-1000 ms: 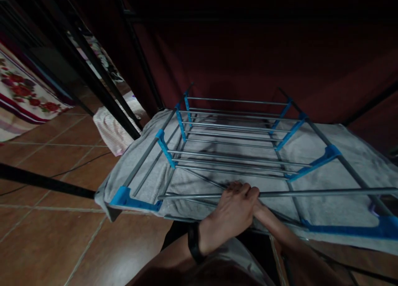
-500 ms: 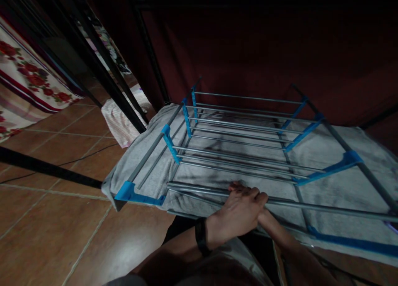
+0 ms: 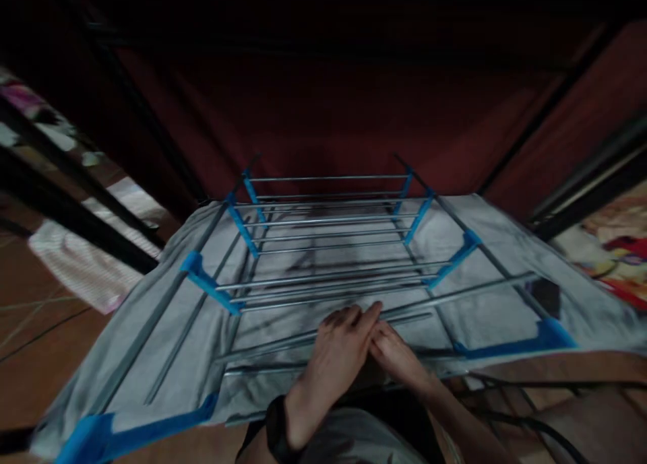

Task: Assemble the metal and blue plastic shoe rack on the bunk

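My left hand [image 3: 340, 346], with a dark band on its wrist, is closed over a few loose metal tubes [image 3: 470, 295] near the front of the rack. Pressed against it, my right hand [image 3: 397, 356] is also closed on the tubes; its fingertips are partly hidden. The tubes slant up to the right across the rack frame [image 3: 202, 238]. This frame has grey side poles, blue plastic brackets [image 3: 452, 258] and several thin crossbars [image 3: 323, 275] behind my hands. Another tube [image 3: 263, 370] lies just below the held ones.
A grey blanket [image 3: 480, 248] covers the surface under the rack. Black metal posts [image 3: 96, 228] stand at the left, with a pale striped cloth [image 3: 81, 255] beyond them. A dark red wall [image 3: 323, 127] rises behind. Colourful cloth [image 3: 627, 248] lies at the right.
My view has swung to the right, showing the rack more squarely. The held tubes now slant up to the right, and my hands sit side by side instead of left over right.
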`<action>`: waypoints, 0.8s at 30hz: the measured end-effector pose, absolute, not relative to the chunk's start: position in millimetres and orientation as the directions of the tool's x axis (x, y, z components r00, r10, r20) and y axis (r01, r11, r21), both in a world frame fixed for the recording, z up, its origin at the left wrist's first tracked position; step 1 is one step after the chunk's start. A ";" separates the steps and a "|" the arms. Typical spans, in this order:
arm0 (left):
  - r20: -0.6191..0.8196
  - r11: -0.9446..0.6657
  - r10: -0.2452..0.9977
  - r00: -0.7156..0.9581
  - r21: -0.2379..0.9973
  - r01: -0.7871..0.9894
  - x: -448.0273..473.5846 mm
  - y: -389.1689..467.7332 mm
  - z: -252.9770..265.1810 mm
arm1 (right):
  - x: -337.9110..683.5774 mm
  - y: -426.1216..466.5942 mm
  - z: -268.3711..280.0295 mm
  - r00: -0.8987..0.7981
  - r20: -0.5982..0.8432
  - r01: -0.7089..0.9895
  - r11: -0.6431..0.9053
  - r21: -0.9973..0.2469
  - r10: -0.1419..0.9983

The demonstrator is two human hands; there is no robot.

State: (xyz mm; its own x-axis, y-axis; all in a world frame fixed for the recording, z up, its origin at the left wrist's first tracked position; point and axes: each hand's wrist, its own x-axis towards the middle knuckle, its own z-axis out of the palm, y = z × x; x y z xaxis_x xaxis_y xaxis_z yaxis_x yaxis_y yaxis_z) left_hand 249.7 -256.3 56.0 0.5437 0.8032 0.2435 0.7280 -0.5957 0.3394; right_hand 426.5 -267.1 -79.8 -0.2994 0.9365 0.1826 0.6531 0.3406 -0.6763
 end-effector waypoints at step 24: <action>0.291 -0.575 0.778 0.557 -0.029 0.818 276.8 -193.2 78.4 | 518.4 -263.7 -8.4 0.324 0.446 0.615 0.173 -0.769 0.834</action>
